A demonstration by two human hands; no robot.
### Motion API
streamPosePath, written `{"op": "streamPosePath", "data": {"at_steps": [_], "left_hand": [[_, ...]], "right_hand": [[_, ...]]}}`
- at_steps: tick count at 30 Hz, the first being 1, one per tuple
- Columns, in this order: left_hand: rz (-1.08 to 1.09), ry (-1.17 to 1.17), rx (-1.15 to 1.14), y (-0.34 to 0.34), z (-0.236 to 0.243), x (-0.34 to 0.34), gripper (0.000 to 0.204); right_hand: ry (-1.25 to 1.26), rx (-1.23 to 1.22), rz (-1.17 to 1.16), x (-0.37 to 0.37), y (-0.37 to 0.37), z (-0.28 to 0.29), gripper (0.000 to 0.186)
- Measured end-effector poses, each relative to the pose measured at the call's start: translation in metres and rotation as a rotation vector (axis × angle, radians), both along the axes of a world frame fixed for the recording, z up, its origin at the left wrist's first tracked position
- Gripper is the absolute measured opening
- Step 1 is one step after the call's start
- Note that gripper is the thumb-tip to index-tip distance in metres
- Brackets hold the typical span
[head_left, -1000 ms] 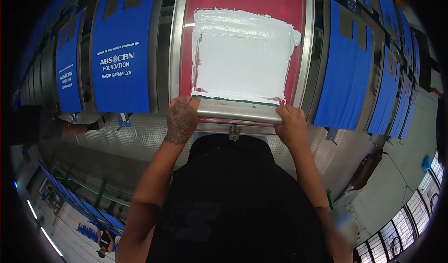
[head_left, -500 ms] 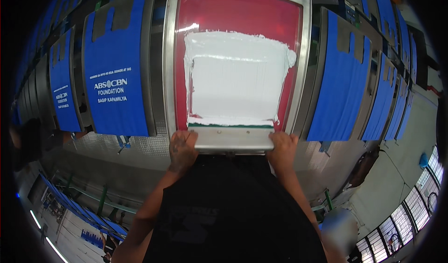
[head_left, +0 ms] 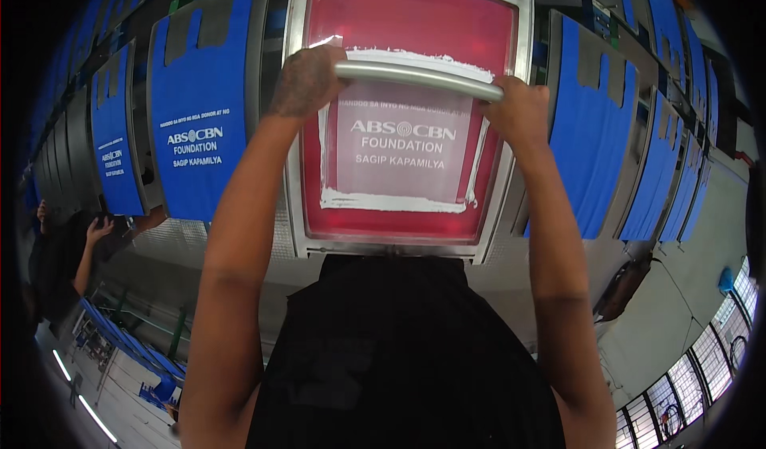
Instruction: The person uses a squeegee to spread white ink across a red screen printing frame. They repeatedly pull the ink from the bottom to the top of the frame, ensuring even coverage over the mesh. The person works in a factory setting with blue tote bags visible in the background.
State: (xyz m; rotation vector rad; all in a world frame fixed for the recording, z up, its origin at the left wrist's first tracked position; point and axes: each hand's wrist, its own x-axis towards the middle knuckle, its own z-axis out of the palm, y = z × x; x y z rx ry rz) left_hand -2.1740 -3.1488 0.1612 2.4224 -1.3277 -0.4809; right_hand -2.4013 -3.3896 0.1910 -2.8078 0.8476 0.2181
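My left hand (head_left: 307, 82) and my right hand (head_left: 519, 112) are closed around the two ends of a squeegee (head_left: 419, 76), a long metal-backed bar. The squeegee lies across the far half of a printing screen with a metal frame (head_left: 523, 42) and red mesh (head_left: 407, 14). White ink (head_left: 391, 204) forms a strip along the near side, thin lines at the sides and a ridge beyond the bar. Between them a pale stencil area (head_left: 403, 182) shows lettering and a round emblem. The squeegee's blade is hidden under the bar.
Blue bag-shaped fabric pieces (head_left: 191, 90) with white print lie on boards to the left. Plain blue pieces (head_left: 586, 146) lie on boards to the right. At the far left is another person's hand (head_left: 97, 230). Barred windows (head_left: 694, 393) stand at the lower right.
Both hands have moved the squeegee from the screen's near edge to its far half. The thick white ink over the middle is wiped thin, and the stencil lettering now shows.
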Motion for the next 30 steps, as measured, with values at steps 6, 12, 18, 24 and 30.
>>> {"op": "streamPosePath", "data": {"at_steps": [6, 12, 18, 24, 30], "left_hand": [[-0.026, -0.166, -0.102, 0.146, -0.026, -0.136, 0.031], [0.028, -0.161, -0.167, 0.144, -0.031, -0.155, 0.029], [-0.018, -0.07, -0.123, 0.01, -0.017, -0.004, 0.021], [0.0, -0.119, -0.087, 0.107, -0.018, -0.093, 0.019], [0.014, -0.14, -0.223, 0.152, -0.016, -0.173, 0.018]], "right_hand": [[-0.179, 0.014, 0.052, -0.129, 0.105, 0.002, 0.035], [-0.239, 0.089, 0.018, -0.149, 0.124, -0.031, 0.039], [0.066, 0.082, -0.13, 0.003, 0.01, -0.005, 0.032], [-0.254, -0.072, 0.102, -0.088, 0.074, 0.01, 0.033], [-0.252, 0.096, 0.001, -0.169, 0.143, -0.024, 0.036]]}}
